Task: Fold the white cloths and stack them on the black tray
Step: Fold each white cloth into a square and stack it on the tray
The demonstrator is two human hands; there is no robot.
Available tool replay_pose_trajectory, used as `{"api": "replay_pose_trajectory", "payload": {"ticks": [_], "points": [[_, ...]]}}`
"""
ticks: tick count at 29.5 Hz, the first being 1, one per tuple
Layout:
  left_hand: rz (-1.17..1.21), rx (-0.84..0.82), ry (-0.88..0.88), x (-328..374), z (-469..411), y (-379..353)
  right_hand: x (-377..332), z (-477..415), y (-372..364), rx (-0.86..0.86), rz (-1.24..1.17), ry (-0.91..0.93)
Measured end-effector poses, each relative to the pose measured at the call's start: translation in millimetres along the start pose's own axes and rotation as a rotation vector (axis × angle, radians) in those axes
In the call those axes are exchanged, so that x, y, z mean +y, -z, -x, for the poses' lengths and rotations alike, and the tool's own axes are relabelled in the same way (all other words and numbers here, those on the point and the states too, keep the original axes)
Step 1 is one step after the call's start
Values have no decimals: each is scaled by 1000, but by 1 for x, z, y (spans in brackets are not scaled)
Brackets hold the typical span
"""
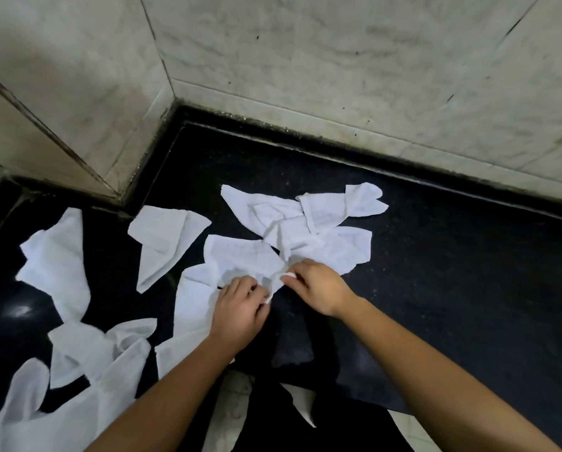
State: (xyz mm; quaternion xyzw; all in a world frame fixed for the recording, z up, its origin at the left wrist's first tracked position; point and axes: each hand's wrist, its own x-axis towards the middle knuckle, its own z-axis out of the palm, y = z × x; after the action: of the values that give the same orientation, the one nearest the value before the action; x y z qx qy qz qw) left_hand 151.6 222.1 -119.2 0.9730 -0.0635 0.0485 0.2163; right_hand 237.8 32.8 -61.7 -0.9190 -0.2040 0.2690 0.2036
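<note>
Several white cloths lie crumpled on a black counter. My left hand and my right hand both pinch the near edge of one crumpled white cloth at the middle. A heap of more cloths sits just behind it. Other cloths lie at the left: one folded over, one long piece, and a bunch near the front left. No black tray can be told apart from the dark counter.
Grey marble walls close off the back and left, meeting in a corner. The counter's front edge runs near my body, with pale floor tiles below it. The right side of the counter holds no cloths.
</note>
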Motion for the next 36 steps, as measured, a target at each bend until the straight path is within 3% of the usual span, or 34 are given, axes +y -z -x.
{"api": "replay_pose_trajectory", "payload": {"ticks": [7, 14, 19, 24, 30, 36], "points": [[347, 186, 117, 22, -46, 54, 9, 25, 28, 101, 41, 25], [607, 293, 139, 83, -96, 109, 40, 61, 87, 335, -187, 8], [737, 228, 68, 140, -116, 113, 86, 118, 120, 458, -233, -24], [768, 118, 20, 188, -124, 82, 149, 181, 128, 587, -185, -191], [710, -52, 78, 230, -136, 45, 213, 233, 140, 712, -120, -311], [883, 30, 147, 270, -157, 46, 224, 249, 171, 1014, -151, -303]]}}
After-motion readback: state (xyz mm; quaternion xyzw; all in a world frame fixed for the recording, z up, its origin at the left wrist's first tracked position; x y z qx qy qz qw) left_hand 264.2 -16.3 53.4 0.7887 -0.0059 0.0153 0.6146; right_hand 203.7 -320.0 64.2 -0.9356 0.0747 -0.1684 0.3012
